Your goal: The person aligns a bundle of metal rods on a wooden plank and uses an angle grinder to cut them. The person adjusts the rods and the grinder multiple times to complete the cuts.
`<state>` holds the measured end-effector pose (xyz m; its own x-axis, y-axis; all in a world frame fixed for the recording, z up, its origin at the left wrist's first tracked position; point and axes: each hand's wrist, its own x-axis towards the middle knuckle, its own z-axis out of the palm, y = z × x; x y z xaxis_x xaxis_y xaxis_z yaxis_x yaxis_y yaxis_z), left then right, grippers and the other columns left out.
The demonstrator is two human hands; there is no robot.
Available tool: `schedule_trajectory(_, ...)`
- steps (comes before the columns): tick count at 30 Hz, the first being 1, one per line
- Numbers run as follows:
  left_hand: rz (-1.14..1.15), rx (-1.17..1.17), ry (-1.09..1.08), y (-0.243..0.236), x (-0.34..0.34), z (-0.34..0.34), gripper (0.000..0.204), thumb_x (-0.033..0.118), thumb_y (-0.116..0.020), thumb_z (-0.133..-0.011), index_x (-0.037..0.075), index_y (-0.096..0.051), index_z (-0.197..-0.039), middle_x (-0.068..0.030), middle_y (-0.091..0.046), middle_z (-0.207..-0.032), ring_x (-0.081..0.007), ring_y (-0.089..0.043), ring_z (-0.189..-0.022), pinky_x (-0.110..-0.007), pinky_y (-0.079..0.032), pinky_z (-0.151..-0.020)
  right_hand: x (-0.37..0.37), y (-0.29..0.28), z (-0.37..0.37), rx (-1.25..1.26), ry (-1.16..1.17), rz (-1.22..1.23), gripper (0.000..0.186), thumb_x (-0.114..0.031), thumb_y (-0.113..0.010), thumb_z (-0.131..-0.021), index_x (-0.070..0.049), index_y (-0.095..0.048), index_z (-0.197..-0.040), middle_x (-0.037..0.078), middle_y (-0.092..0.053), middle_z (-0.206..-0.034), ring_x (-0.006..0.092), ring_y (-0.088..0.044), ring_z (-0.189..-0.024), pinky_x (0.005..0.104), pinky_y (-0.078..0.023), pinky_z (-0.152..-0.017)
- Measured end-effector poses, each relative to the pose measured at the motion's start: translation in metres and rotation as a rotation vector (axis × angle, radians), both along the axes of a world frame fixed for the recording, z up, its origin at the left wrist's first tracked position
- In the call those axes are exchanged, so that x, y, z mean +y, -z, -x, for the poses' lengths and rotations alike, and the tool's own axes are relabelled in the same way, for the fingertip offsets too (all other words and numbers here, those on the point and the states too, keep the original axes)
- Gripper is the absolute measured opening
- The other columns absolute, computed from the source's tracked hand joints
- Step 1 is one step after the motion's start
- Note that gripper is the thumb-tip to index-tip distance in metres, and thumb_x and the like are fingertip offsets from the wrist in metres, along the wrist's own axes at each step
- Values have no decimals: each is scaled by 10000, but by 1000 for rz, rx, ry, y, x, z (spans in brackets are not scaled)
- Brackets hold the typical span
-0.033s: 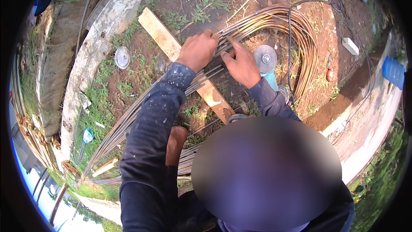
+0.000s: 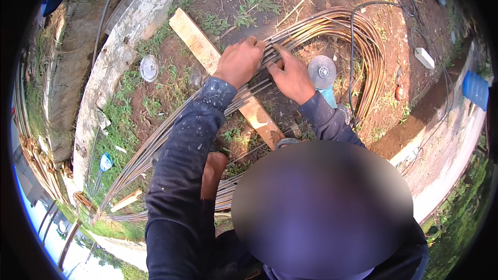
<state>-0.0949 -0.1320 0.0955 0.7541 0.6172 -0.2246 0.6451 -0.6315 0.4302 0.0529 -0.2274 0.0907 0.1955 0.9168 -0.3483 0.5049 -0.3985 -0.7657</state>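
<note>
Steel rods (image 2: 340, 19) are covered by the curled left hand (image 2: 240, 62), its hold indeterminable, and touched by the half-open right hand (image 2: 294, 77), nothing visibly clasped. Should rods spring, either hand may be pinched, or the angle grinder (image 2: 322, 71) beside the right hand knocked.

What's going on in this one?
A person has both hands at a bundle of thin metal rods that bends round in a loop. The left hand lies over the rods; the right hand has its index finger and thumb at them. The rods cross over a wooden plank on the ground, and a disc tool lies just right of the right hand.
</note>
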Motion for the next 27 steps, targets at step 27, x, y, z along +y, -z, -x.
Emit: schedule_trajectory(27, 152, -163, -233, -11, -7, 0, 156, 122, -569, -940, -15, -591, -1011, -195, -646, -933, -402, -659, -908, -474, -519, -774, 4, -28, -18, 245, 409, -252, 280, -75, -631, -918, 57, -583, -1161, 87, -650, -812, 128, -616, -630, 275, -496, -574)
